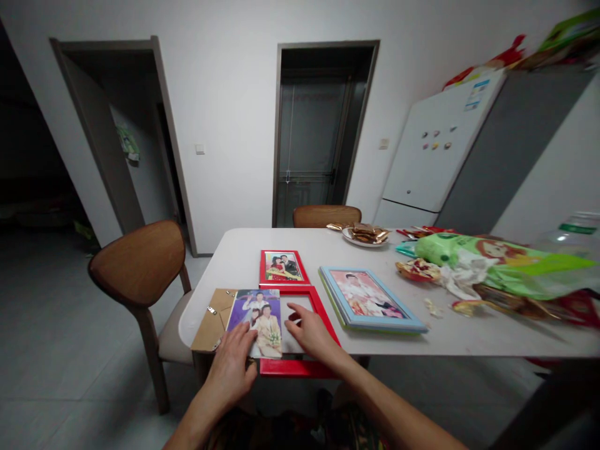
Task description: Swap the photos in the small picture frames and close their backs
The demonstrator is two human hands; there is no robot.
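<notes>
My left hand [234,356] lies over the lower left of a photo [268,319] of people on a purple background, its fingers stretched out. That photo rests partly on a brown backing board [209,319] with metal clips and partly over an empty red picture frame [323,315], which juts past the table's near edge. Above the opening of this frame is my right hand [307,331], fingers curved and apart, holding nothing. Just behind lies a smaller red frame [284,267] with a picture of a couple. To the right, a light-blue frame [370,297] sits on top of other frames.
On the white table [290,240], a plate [365,237] of gold-wrapped packets stands at the back. Green packaging [506,262], crumpled tissue and a pomegranate piece [417,270] crowd the right side. Wooden chairs [140,262] stand left and behind; a fridge [435,150] is back right.
</notes>
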